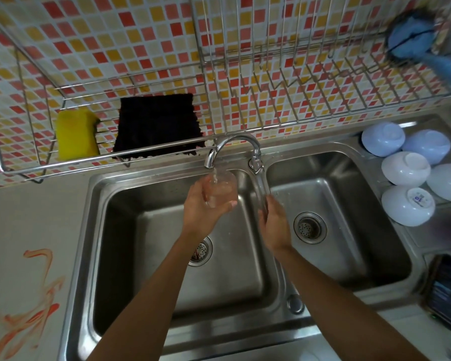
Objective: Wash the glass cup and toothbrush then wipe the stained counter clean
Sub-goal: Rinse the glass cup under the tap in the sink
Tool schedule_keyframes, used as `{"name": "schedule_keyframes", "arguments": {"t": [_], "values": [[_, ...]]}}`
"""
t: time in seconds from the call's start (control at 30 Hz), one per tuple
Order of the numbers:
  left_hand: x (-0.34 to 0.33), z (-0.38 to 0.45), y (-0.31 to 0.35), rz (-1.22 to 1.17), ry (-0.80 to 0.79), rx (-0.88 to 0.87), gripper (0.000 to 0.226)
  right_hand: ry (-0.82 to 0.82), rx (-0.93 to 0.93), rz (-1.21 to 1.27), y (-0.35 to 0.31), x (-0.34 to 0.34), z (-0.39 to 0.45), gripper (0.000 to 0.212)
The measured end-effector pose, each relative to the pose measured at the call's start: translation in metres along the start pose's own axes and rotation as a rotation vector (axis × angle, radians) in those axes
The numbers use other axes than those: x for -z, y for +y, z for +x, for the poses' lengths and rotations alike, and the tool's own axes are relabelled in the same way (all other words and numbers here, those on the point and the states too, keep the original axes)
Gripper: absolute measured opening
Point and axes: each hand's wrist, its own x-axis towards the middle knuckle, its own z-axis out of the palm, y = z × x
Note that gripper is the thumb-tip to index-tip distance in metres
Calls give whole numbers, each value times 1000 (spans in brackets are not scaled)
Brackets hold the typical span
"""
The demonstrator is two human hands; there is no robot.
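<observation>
My left hand (201, 207) grips a clear glass cup (223, 187) over the left basin of the steel double sink (94, 230). The cup sits right under the curved tap (228, 144), and a thin stream of water runs into it. My right hand (275, 222) holds the near end of a long silvery lever (261, 186) that comes off the tap's base, above the divider between the basins. Orange-red stains (34, 298) streak the pale counter at the lower left. I see no toothbrush.
A wire rack (63, 162) on the tiled wall carries a yellow sponge (76, 136) and a black cloth (156, 126). Several white bowls (406, 204) lie upside down on the right drainboard. A blue brush (412, 37) hangs top right. A dark screen (445, 290) lies bottom right.
</observation>
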Motion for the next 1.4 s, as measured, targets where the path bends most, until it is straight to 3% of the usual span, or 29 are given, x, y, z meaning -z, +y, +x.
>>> {"name": "schedule_keyframes", "arguments": {"t": [0.13,0.37,0.53,0.67,1.0,1.2,1.4], "values": [[2,-5,-3,124,23,0,78,-26,108,-175,12,-10,-12,51],[14,-22,-43,589,3,-33,75,26,146,-316,19,-20,-12,51],[27,-37,-68,831,-222,57,75,32,164,-351,20,-20,-13,48],[32,-48,-80,1079,-228,20,75,18,175,-362,21,-21,-13,44],[42,-56,-94,1420,-142,-217,73,31,183,-382,20,-19,-13,48],[53,-61,-99,1390,-89,-268,73,1,186,-403,21,-19,-11,48],[73,-70,-99,877,-60,-55,79,-94,114,-228,8,-4,-11,52]]}}
